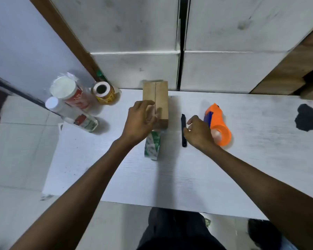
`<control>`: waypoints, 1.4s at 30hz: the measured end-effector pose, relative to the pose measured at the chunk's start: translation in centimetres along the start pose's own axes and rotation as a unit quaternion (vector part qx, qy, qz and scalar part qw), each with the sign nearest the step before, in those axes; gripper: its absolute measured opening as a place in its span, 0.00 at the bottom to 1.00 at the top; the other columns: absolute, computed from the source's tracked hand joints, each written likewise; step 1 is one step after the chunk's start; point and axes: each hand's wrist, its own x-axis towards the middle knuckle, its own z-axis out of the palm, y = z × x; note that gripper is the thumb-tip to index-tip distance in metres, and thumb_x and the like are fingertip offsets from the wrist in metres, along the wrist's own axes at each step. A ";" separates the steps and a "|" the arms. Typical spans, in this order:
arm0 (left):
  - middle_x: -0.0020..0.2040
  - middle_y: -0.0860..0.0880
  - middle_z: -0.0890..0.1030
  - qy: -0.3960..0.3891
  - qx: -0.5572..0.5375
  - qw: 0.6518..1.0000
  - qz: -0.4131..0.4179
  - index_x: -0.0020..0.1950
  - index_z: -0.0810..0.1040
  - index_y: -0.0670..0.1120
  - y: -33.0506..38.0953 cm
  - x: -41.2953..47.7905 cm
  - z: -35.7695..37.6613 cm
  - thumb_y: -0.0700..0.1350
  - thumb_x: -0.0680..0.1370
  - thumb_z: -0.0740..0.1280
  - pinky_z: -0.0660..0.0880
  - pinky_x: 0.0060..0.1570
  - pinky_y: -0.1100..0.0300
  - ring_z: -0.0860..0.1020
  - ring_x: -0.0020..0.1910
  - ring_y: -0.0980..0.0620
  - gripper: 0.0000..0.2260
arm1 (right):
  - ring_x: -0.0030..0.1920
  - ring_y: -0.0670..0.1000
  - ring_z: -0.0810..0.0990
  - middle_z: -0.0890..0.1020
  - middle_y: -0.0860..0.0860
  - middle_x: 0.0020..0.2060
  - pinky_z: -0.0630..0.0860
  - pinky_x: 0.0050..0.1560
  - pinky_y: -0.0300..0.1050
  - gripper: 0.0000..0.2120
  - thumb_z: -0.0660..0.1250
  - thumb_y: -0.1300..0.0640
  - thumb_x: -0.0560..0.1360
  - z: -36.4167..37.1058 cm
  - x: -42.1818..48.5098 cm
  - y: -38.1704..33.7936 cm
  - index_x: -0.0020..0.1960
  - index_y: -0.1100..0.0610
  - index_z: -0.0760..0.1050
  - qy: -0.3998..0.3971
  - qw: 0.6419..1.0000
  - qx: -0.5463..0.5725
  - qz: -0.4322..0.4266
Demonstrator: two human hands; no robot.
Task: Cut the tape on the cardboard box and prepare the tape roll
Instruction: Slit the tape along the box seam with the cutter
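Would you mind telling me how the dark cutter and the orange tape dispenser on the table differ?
The dark cutter is thin, straight and near-black; the orange tape dispenser is bulky, curved and bright orange with a blue part. The cutter lies to the left of the right hand, by its fingers; the dispenser lies to the right, partly hidden behind that hand. Both rest on the white table, lengthwise away from the person.

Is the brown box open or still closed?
Closed. The cardboard box has both top flaps lying flat, meeting at the middle seam.

Both bare forearms outstretched, left hand (140, 118) loosely open, right hand (197, 131) palm-down with fingers curled.
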 end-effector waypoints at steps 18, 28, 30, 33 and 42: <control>0.78 0.49 0.56 -0.108 0.016 0.994 0.025 0.77 0.64 0.49 -3.2 0.3 0.7 0.56 0.68 0.79 0.72 0.63 0.54 0.67 0.72 0.47 0.42 | 0.53 0.63 0.79 0.80 0.62 0.51 0.69 0.39 0.45 0.16 0.64 0.55 0.79 4.6 3.0 1.9 0.56 0.68 0.71 -0.014 0.996 -0.046 0.073; 0.77 0.47 0.63 -0.087 -0.010 0.996 0.014 0.77 0.63 0.47 -2.5 0.5 -0.5 0.56 0.63 0.82 0.69 0.66 0.58 0.67 0.72 0.48 0.48 | 0.36 0.47 0.77 0.82 0.58 0.46 0.69 0.30 0.40 0.13 0.61 0.55 0.81 1.4 -0.1 0.7 0.59 0.64 0.66 -0.019 0.986 0.160 0.048; 0.77 0.47 0.63 -0.083 -0.002 0.996 0.022 0.78 0.63 0.47 -2.4 0.5 -1.2 0.57 0.63 0.82 0.69 0.67 0.58 0.67 0.72 0.48 0.49 | 0.40 0.52 0.80 0.83 0.57 0.45 0.70 0.33 0.43 0.15 0.60 0.50 0.81 0.4 -0.5 0.3 0.58 0.60 0.70 -0.032 0.987 0.156 0.039; 0.77 0.47 0.64 -0.075 0.016 0.996 0.034 0.78 0.63 0.48 -2.3 0.6 -2.2 0.56 0.63 0.83 0.70 0.71 0.50 0.67 0.73 0.46 0.49 | 0.38 0.50 0.76 0.80 0.49 0.41 0.70 0.38 0.46 0.14 0.55 0.51 0.82 -0.5 -0.5 -0.4 0.57 0.59 0.74 -0.048 0.979 0.195 0.036; 0.77 0.47 0.64 -0.065 0.042 0.997 0.029 0.79 0.61 0.50 -2.3 -1.1 -4.1 0.56 0.65 0.82 0.67 0.72 0.51 0.65 0.75 0.47 0.48 | 0.32 0.45 0.72 0.81 0.48 0.39 0.66 0.34 0.40 0.11 0.55 0.55 0.84 -2.8 -2.3 -1.6 0.58 0.58 0.72 -0.016 0.978 0.193 -0.079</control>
